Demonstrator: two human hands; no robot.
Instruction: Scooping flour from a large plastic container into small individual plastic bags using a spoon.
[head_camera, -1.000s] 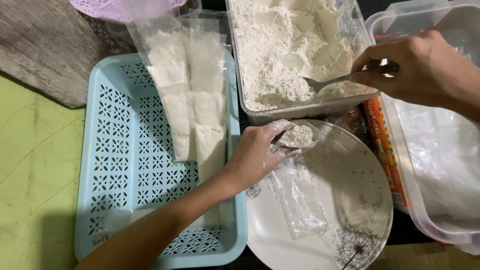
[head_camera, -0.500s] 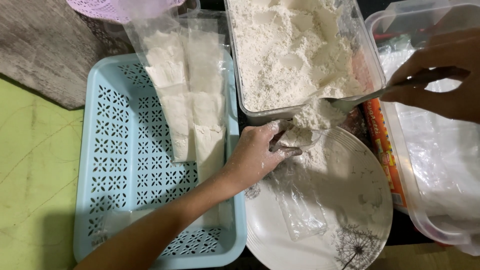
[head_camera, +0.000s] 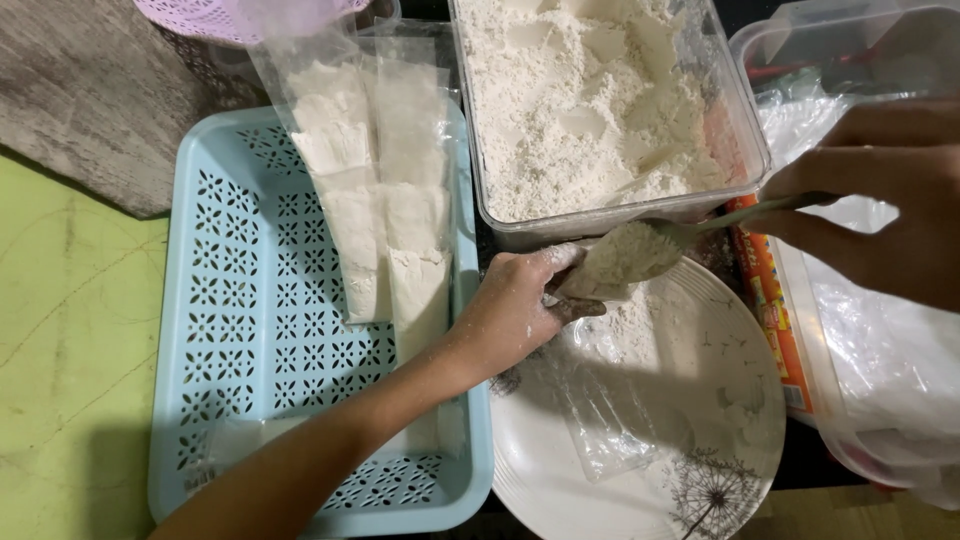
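Now left hand (head_camera: 515, 305) pinched on clear bag (head_camera: 600, 400) mouth over plate (head_camera: 730, 400); right hand (head_camera: 880, 215) clamped on spoon (head_camera: 650, 250) heaped with flour.

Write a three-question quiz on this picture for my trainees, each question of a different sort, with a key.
1. True or false: the spoon in the right hand is empty.
2. Where does the small clear bag that the left hand holds open lie?
A. on the white plate
B. in the blue basket
C. in the tub of flour
3. Fill in: the filled bags lie in the ______ basket.

Key
1. False: it carries a heap of white powder, held over the bag's mouth.
2. A
3. blue
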